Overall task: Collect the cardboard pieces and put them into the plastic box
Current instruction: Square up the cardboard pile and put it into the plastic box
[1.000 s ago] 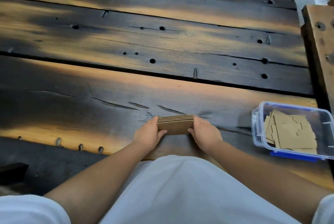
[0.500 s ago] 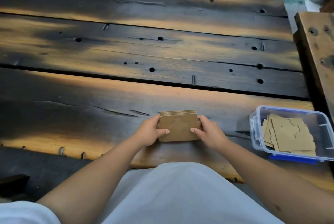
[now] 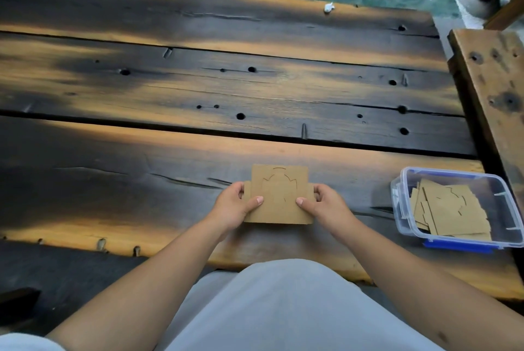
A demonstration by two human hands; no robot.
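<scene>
Cardboard (image 3: 279,194) sits as a squared stack between both hands over the near plank of the table (image 3: 170,89), its broad face turned up toward the camera, cut lines showing on the top sheet; left hand (image 3: 232,206) pinches the left edge, thumb on the face and fingers behind; right hand (image 3: 326,204) mirrors it on the right edge, thumb pressed on top; the two-sided hold appears meant to keep loose sheets aligned so none slips out in transit; whether the lower edge of the stack touches the wood cannot be told. Box (image 3: 499,209) stands open, lid off, well to the right near the table edge, clear walls and blue clips visible; more cut pieces already lie flat inside, overlapping; its position beside the right arm likely allows a short sideways carry. Judgement: collection seems nearly complete, no stray pieces visible on the planks; remaining step is transfer into the box; risk is sheets fanning when one hand releases.
</scene>
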